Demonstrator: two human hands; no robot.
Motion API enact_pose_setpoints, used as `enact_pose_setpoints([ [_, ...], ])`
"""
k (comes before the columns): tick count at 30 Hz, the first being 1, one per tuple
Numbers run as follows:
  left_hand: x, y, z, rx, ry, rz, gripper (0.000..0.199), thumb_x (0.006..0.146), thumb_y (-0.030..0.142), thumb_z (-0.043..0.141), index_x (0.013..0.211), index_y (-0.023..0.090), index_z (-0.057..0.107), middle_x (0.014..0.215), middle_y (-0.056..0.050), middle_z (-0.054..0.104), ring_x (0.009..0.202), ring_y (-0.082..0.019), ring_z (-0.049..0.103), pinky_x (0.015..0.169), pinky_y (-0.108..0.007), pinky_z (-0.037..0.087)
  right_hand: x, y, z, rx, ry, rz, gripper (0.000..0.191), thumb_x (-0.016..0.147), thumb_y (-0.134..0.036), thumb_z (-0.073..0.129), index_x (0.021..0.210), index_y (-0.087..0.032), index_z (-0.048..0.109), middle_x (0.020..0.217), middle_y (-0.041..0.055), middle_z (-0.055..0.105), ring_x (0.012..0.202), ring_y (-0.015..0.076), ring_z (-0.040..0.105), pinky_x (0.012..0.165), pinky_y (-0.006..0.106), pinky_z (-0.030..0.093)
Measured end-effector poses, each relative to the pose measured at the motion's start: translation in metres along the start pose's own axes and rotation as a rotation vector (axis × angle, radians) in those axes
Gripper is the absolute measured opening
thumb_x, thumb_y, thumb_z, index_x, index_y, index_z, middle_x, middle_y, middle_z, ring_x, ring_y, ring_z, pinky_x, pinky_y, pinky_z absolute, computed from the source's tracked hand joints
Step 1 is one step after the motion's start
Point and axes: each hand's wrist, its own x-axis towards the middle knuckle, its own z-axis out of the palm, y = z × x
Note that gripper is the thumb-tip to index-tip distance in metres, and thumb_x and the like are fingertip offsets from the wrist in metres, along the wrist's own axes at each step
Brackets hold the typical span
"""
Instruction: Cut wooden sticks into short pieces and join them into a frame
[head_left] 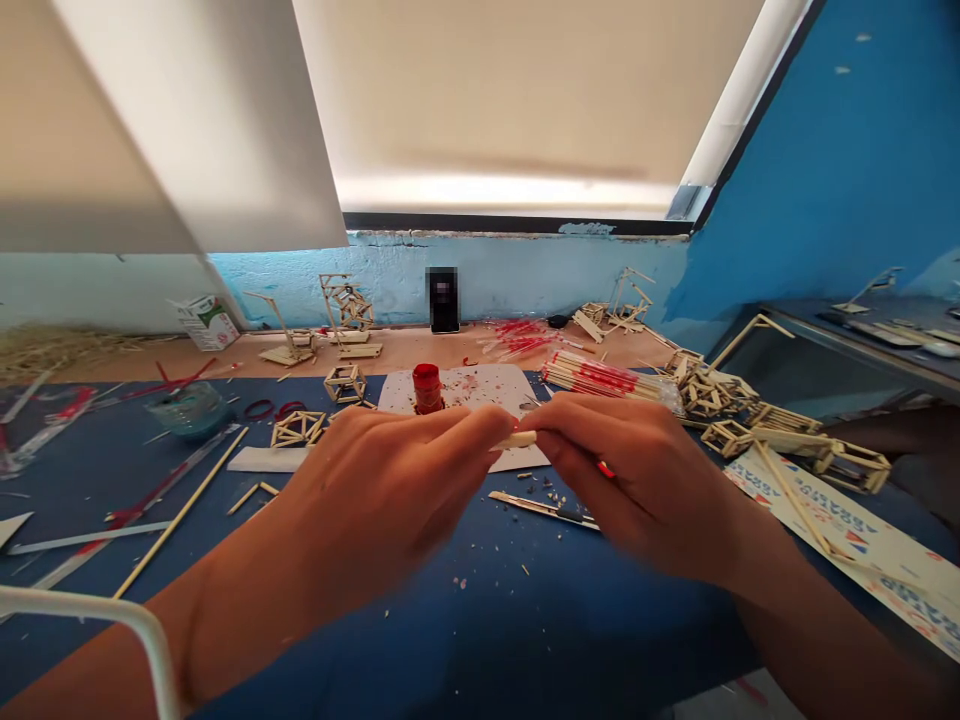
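Note:
In the head view, my left hand (pixel 409 485) and my right hand (pixel 645 480) come together over the blue table. A short pale wooden stick (pixel 519 440) spans the gap between their fingertips. Both hands are closed on it, with its ends hidden by the fingers. Something small and red (pixel 606 469) shows under my right hand; I cannot make out what it is. Just beyond the hands, a red bottle (pixel 427 388) stands on a stained white board (pixel 495 385). Below my right hand lies a craft knife (pixel 536 508), partly covered by it.
Wooden stick frames (pixel 298 430) stand at the left, more (pixel 720 390) pile up at the right. A red-and-clear pack of sticks (pixel 600 375) lies behind my right hand. At left are a glass bowl (pixel 187 408) and a long stick (pixel 184 510). A printed sheet (pixel 862 540) lies right.

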Motion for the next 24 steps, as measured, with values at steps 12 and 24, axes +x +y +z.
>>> enact_pose_setpoints([
  [12, 0.003, 0.004, 0.000, 0.002, 0.021, -0.077, 0.017, 0.105, 0.031, 0.052, 0.103, 0.023, 0.066, 0.084, 0.000, 0.076, 0.060, -0.016, 0.068, 0.052, -0.027, 0.039, 0.002, 0.002, 0.012, -0.026, 0.114, -0.037, 0.014, 0.101, -0.018, 0.056, 0.101, -0.021, 0.070, 0.088, 0.0007, 0.072, 0.077, 0.0129, 0.065, 0.072, 0.027, 0.048],
  [24, 0.001, 0.001, 0.012, 0.072, 0.051, -0.093, 0.020, 0.103, 0.029, 0.053, 0.100, 0.022, 0.071, 0.079, 0.001, 0.073, 0.061, -0.015, 0.065, 0.053, -0.028, 0.037, 0.004, 0.001, 0.026, -0.143, 0.226, -0.027, 0.020, 0.101, -0.014, 0.056, 0.093, -0.017, 0.074, 0.088, 0.0048, 0.074, 0.077, 0.0157, 0.067, 0.074, 0.029, 0.051],
])
